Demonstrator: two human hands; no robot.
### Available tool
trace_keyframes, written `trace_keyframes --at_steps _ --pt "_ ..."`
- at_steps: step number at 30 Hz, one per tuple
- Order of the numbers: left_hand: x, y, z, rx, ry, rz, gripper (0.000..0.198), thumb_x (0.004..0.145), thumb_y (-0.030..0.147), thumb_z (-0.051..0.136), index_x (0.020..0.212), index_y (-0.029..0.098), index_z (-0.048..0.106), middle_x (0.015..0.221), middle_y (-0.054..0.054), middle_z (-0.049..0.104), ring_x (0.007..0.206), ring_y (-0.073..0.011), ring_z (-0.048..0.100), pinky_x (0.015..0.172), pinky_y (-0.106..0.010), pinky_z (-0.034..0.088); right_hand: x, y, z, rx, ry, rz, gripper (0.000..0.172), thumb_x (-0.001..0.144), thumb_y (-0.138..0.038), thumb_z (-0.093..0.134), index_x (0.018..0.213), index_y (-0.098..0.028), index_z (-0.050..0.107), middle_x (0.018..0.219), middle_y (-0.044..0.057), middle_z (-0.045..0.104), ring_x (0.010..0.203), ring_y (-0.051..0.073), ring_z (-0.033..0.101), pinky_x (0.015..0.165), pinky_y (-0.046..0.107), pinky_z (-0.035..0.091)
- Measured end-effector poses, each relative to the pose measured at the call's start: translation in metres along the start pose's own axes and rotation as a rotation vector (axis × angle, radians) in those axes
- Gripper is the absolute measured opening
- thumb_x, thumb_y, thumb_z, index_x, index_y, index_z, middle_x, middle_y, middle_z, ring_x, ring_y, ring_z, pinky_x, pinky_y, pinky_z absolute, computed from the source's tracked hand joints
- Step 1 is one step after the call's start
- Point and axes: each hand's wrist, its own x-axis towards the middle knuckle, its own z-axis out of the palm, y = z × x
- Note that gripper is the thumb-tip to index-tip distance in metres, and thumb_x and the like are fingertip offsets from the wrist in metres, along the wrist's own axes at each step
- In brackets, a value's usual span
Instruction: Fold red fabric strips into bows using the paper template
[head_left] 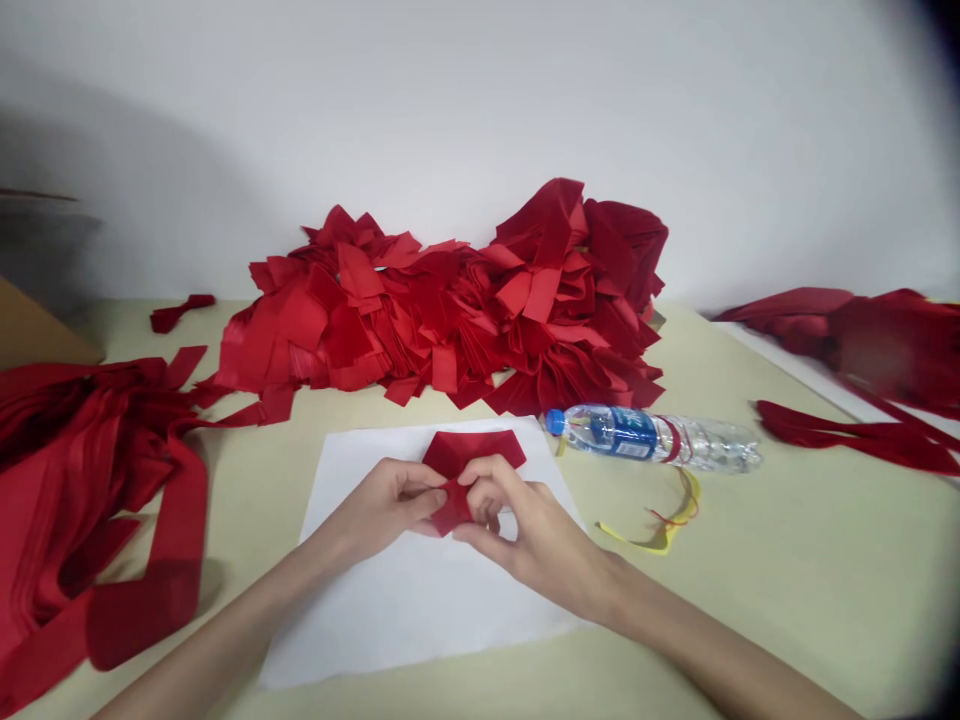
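Note:
Over a white sheet of paper [420, 610], both hands hold one folded piece of red velvet ribbon [454, 508]. My left hand [394, 505] pinches its left side between thumb and fingers. From the right, my right hand [517, 525] grips the other side, with fingers curled and the thumb near the lower edge. Just beyond the fingertips another part of red velvet [472, 450] lies spread with angled ends; whether it joins the held piece is hidden by the fingers.
A big heap of cut red ribbon pieces [450, 310] stands by the wall. Long red ribbon strips [75, 500] pile up at left. To the right lie a plastic water bottle [630, 435], a yellow strip [667, 535] and more red strips [892, 340]. A cardboard edge [37, 325] shows far left.

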Motion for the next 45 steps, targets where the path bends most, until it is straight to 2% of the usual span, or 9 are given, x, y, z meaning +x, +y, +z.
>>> trace_keyframes --at_steps 4,7,12,16,21,27,34,39,45 --pt "-0.002 -0.002 0.0 -0.082 -0.045 0.014 0.026 0.082 0.036 0.055 0.073 0.014 0.065 0.067 0.002 0.061 0.066 -0.0118 0.058 0.073 -0.027 0.051 0.001 0.001 0.004 -0.013 -0.073 0.022 0.04 0.079 -0.036 0.064 0.107 -0.023 0.039 0.083 -0.004 0.058 0.074 0.011 0.052 0.072 0.025 0.043" --pt "-0.002 -0.005 -0.001 -0.12 -0.045 0.035 0.031 0.085 0.041 0.049 0.075 0.015 0.065 0.069 0.001 0.063 0.067 -0.013 0.06 0.074 -0.029 0.05 0.002 0.002 0.005 -0.008 -0.07 0.014 0.031 0.084 -0.028 0.058 0.108 -0.023 0.038 0.084 -0.003 0.06 0.074 0.011 0.052 0.072 0.025 0.044" --pt "-0.009 0.0 0.0 0.141 0.021 0.11 0.011 0.076 0.021 0.059 0.081 0.016 0.068 0.075 0.0 0.068 0.069 -0.0147 0.06 0.065 -0.023 0.046 0.002 -0.002 -0.01 -0.033 -0.007 -0.112 0.03 0.083 -0.021 0.054 0.112 -0.022 0.043 0.103 0.004 0.059 0.091 0.014 0.054 0.081 0.028 0.045" --pt "-0.031 0.022 -0.005 0.362 -0.273 0.122 0.015 0.076 0.019 0.059 0.081 0.022 0.073 0.072 0.0 0.07 0.066 -0.0148 0.061 0.061 -0.022 0.045 0.001 -0.012 -0.025 -0.072 -0.121 -0.215 0.069 0.07 -0.033 0.072 0.13 -0.024 0.039 0.121 0.006 0.054 0.115 0.022 0.046 0.101 0.037 0.034" --pt "-0.041 0.033 -0.041 0.464 -0.174 0.103 0.013 0.077 0.022 0.062 0.084 0.024 0.073 0.069 0.002 0.069 0.064 -0.0143 0.061 0.058 -0.021 0.045 0.0 -0.01 -0.039 0.041 -0.391 -0.088 0.023 0.079 -0.039 0.061 0.091 -0.019 0.064 0.078 -0.002 0.061 0.071 0.011 0.056 0.072 0.024 0.046" --pt "-0.021 0.012 -0.09 0.339 0.024 -0.071 0.011 0.077 0.022 0.062 0.086 0.021 0.07 0.076 0.001 0.07 0.069 -0.0141 0.061 0.065 -0.022 0.047 0.0 0.017 -0.067 0.039 -0.243 0.141 0.023 0.085 -0.038 0.053 0.096 -0.019 0.059 0.072 -0.003 0.051 0.061 0.008 0.046 0.054 0.019 0.039" --pt "-0.017 0.007 -0.091 0.28 0.052 -0.134 0.019 0.08 0.026 0.061 0.095 0.021 0.07 0.082 -0.002 0.07 0.071 -0.0138 0.06 0.067 -0.024 0.047 0.003 0.029 -0.064 0.333 -0.224 0.134 0.066 0.068 -0.025 0.071 0.126 -0.028 0.039 0.114 0.003 0.048 0.084 0.011 0.054 0.074 0.026 0.05" --pt "-0.014 0.002 -0.092 0.255 0.069 -0.12 0.02 0.078 0.029 0.063 0.096 0.022 0.07 0.083 -0.001 0.071 0.073 -0.0138 0.061 0.07 -0.023 0.048 0.008 0.035 -0.055 0.393 0.049 0.318 0.034 0.081 -0.039 0.057 0.109 -0.02 0.053 0.092 0.001 0.055 0.07 0.01 0.058 0.073 0.032 0.054" --pt "-0.011 -0.003 -0.093 0.265 0.125 -0.114 0.022 0.076 0.031 0.065 0.095 0.021 0.07 0.083 -0.002 0.071 0.073 -0.0158 0.063 0.07 -0.026 0.05 0.01 0.045 -0.051 0.36 0.271 0.346 0.031 0.077 -0.045 0.062 0.074 -0.015 0.057 0.067 -0.004 0.048 0.063 0.009 0.055 0.068 0.026 0.054"
